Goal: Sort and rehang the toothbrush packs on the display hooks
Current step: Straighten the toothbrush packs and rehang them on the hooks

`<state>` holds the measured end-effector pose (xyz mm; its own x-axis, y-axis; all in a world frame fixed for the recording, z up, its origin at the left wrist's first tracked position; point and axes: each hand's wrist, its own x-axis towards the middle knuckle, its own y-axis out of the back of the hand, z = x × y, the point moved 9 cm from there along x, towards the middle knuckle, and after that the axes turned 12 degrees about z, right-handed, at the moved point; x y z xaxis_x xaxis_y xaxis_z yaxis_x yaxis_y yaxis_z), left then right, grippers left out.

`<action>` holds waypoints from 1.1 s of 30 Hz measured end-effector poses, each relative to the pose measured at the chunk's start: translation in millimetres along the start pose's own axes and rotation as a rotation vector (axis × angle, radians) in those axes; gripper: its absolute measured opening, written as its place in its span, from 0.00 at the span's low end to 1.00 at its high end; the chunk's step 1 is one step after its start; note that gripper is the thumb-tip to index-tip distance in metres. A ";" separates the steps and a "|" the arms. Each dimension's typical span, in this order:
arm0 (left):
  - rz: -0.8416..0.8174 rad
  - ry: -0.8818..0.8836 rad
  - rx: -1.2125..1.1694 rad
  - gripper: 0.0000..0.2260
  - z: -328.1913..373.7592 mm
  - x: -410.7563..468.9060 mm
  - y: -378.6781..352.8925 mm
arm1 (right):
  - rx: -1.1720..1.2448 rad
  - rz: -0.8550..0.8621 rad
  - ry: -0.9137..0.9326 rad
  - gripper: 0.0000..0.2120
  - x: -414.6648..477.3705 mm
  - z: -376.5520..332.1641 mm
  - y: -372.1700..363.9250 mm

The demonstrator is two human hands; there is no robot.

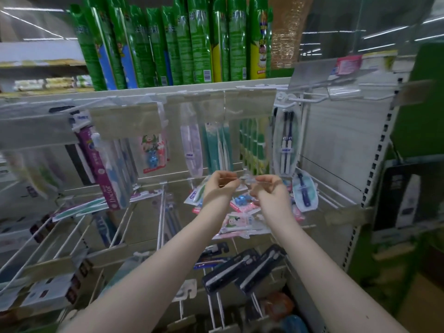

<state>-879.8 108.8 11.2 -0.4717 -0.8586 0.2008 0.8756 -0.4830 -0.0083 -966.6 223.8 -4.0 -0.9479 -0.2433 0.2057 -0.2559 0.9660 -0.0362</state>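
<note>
Your L hand (219, 182) & R hand (266, 186), fingers curled, each pinch one end of a clear pack (245, 178) betw. them, above loose packs (236, 222) on the wire shelf (336, 192).

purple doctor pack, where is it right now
Head view, left of centre: the purple Doctor pack hangs tilted, just left of the cartoon kids' pack and above the wire dividers.

A: What sits between the left hand (219, 182) and the right hand (266, 186)?
B: A clear pack (245, 178), pinched by both, too smeared to tell its contents.
A: The loose packs (240, 223) under them?
B: Partly covered by the forearms (211, 219).
A: Far left?
B: The hanging packs (36, 171) there are a blur, the hook tags (127, 121) unreadable, and the bottom edge cuts off both forearms
</note>
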 end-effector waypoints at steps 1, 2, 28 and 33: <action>-0.025 0.000 0.000 0.05 -2.4 -4.2 -1.7 | -0.004 0.019 0.002 0.09 -0.7 1.0 6.2; -0.052 -0.003 -0.002 0.05 -5.3 -8.2 -3.7 | -0.010 0.037 0.009 0.09 -0.7 2.2 11.9; -0.275 -0.239 0.900 0.20 -46.9 -10.8 -148.3 | -0.876 -0.132 -0.009 0.44 132.6 75.2 90.3; -0.340 -0.202 0.992 0.19 -62.5 -12.1 -169.3 | -0.820 -0.128 -0.020 0.35 144.2 77.1 99.8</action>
<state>-1028.8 190.2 -51.0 -0.7609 -0.6168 0.2015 0.4374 -0.2581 0.8614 -1143.5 278.4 -53.3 -0.9261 -0.3494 0.1424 -0.1492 0.6858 0.7123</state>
